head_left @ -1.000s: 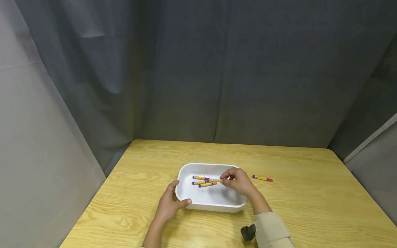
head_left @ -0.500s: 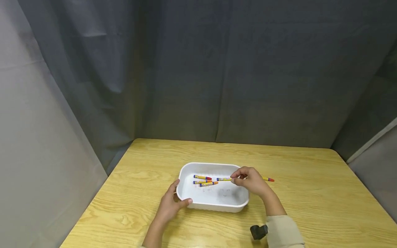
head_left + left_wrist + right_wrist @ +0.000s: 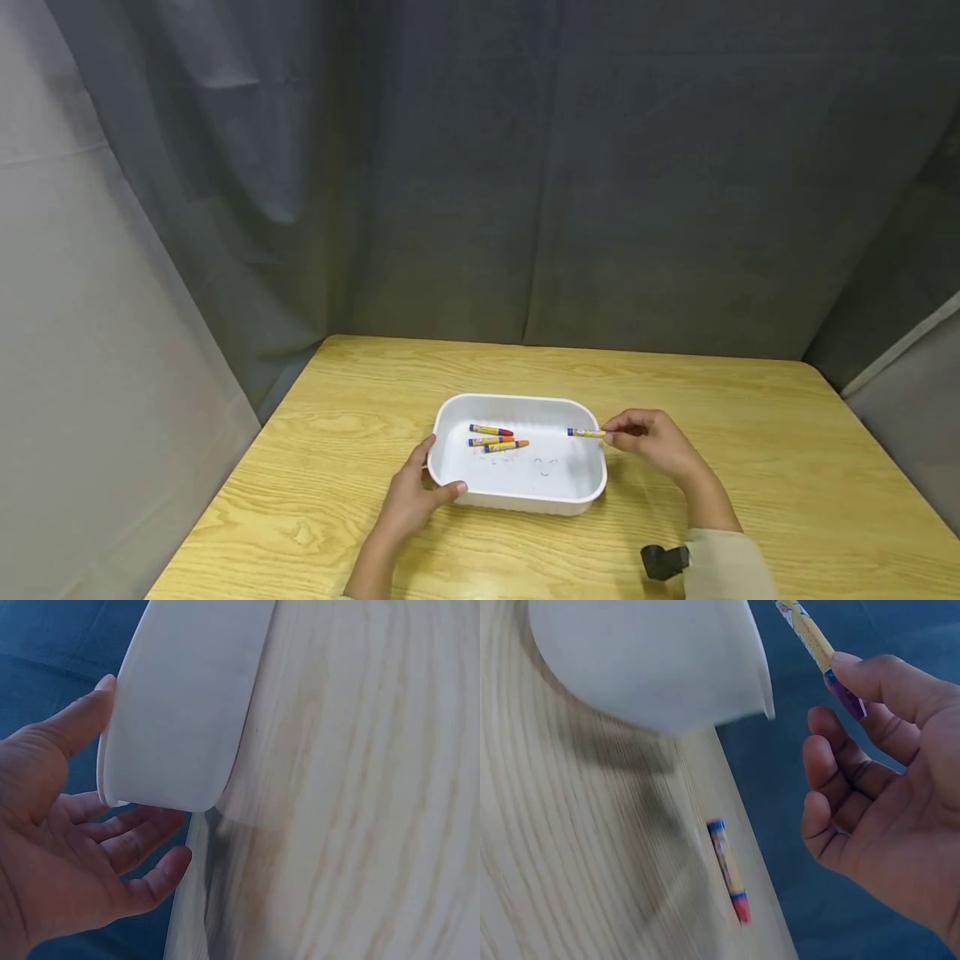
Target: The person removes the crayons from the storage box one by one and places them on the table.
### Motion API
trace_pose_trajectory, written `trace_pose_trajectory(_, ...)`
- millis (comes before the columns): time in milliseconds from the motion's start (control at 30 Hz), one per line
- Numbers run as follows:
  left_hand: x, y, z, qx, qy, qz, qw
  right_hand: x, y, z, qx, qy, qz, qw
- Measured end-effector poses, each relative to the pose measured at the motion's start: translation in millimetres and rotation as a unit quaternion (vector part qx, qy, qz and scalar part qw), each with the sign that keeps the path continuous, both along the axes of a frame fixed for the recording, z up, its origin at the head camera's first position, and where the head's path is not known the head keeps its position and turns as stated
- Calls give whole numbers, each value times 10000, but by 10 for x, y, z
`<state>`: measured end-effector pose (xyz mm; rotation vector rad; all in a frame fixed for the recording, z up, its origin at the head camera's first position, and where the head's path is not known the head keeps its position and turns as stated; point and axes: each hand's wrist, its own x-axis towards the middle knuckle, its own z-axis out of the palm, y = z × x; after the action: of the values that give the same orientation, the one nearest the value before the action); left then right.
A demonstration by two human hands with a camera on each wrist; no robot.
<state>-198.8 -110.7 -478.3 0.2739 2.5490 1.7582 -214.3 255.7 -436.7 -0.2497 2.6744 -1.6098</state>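
Purple-tipped crayon (image 3: pixel 585 432) is up over the right end of the white tray (image 3: pixel 517 502), pinched b/w thumb & index finger of the R hand (image 3: pixel 652 437), other fingers loosely curled w/ nothing in them. L hand (image 3: pixel 408 498) is half open, gripping the tray's left end, thumb on the rim. Inside the tray, twd its left: a red-tipped crayon (image 3: pixel 491 431) + two orange-tipped ones (image 3: pixel 506 447), w/ faint smiley-ish marks (image 3: pixel 544 474) to their right. Another crayon (image 3: pixel 727 862), reddish tip, lies on the wood table (image 3: pixel 300 483) right of the tray.
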Motion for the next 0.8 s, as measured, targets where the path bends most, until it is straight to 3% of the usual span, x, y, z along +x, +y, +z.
trace_pose_trajectory(167,14,21,14,5,41,-39,10000,65,211,-44,-124,-41,-40,9999)
trace_pose_trajectory(300,13,41,12,-37,24,-49,10000,109,380,-125,-149,-220,-312,9992)
trace_pose_trajectory(467,14,55,11,-3,6,-61,10000,118,593,-334,-67,-641,-722,9953)
trace_pose_trajectory(800,21,64,24,41,-17,-49,10000,71,748,-527,78,-787,-1115,9906)
